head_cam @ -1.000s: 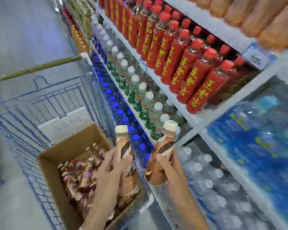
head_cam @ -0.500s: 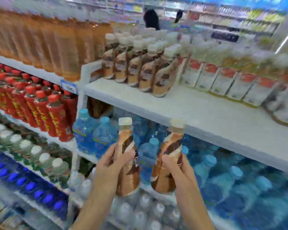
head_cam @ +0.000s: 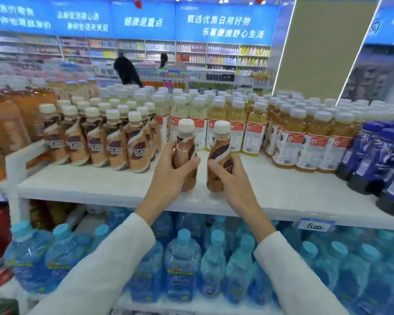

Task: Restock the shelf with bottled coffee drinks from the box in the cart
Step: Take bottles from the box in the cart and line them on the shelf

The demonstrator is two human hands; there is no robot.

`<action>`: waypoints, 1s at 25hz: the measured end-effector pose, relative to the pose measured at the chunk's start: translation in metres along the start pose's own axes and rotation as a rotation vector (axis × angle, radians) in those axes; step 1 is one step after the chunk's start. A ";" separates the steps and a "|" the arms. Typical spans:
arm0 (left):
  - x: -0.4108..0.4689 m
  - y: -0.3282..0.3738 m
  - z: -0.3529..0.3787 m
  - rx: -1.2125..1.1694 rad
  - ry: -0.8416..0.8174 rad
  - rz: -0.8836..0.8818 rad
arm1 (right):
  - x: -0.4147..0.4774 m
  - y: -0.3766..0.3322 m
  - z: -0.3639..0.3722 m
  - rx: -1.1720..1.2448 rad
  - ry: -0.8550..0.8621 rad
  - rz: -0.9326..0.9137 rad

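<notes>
Two white sleeves (head_cam: pixel 105 269) reach forward above blue water bottles (head_cam: pixel 182 264) stacked below the hands. The left hand (head_cam: pixel 168 176) curls fingers and thumb around the left coffee bottle (head_cam: pixel 185 142). Just beside it, the right hand (head_cam: pixel 232 178) grips the right coffee bottle (head_cam: pixel 221 144) the same way. Both bottles are upright over the white shelf (head_cam: pixel 282 189), near its front edge; whether their bases touch it is unclear. Left of the left hand stands a row of matching coffee bottles (head_cam: pixel 114 142). Beyond the hands are yellow drinks (head_cam: pixel 253 133), and well right of the right hand, dark blue bottles (head_cam: pixel 378 155).
</notes>
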State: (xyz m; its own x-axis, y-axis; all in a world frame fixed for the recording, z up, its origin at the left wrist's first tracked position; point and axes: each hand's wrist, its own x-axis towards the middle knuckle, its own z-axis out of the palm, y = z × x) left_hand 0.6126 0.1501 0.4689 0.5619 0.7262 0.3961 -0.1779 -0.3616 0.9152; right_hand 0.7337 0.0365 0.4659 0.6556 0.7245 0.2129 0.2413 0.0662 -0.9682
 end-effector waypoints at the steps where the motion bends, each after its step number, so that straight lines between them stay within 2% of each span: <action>1: 0.006 -0.006 0.000 0.007 -0.010 0.004 | 0.004 0.005 0.003 -0.003 -0.002 -0.002; 8: 0.015 -0.029 -0.005 0.040 -0.050 -0.025 | 0.011 0.020 0.005 -0.065 -0.015 0.042; 14: -0.001 -0.029 -0.013 0.398 0.055 -0.048 | -0.002 0.027 -0.005 -0.158 0.048 -0.003; 17: -0.005 -0.030 -0.015 0.328 0.050 -0.073 | -0.004 0.027 -0.003 -0.190 0.104 -0.029; 19: -0.001 -0.031 -0.026 0.202 -0.046 -0.139 | -0.004 0.026 0.003 -0.309 0.170 -0.053; 21: 0.001 -0.031 -0.037 0.151 -0.173 -0.171 | -0.004 0.025 0.006 -0.396 0.157 -0.054; 23: -0.002 -0.031 -0.040 0.164 -0.226 -0.160 | -0.005 0.026 0.006 -0.355 0.092 -0.044; 25: -0.007 -0.034 -0.035 0.198 -0.184 -0.135 | -0.009 0.024 0.004 -0.273 0.086 -0.053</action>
State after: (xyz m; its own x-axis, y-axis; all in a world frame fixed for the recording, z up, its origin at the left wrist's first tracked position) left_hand 0.5862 0.1774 0.4375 0.7102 0.6638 0.2347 0.0593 -0.3886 0.9195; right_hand 0.7307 0.0342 0.4399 0.6923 0.6634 0.2840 0.4531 -0.0932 -0.8866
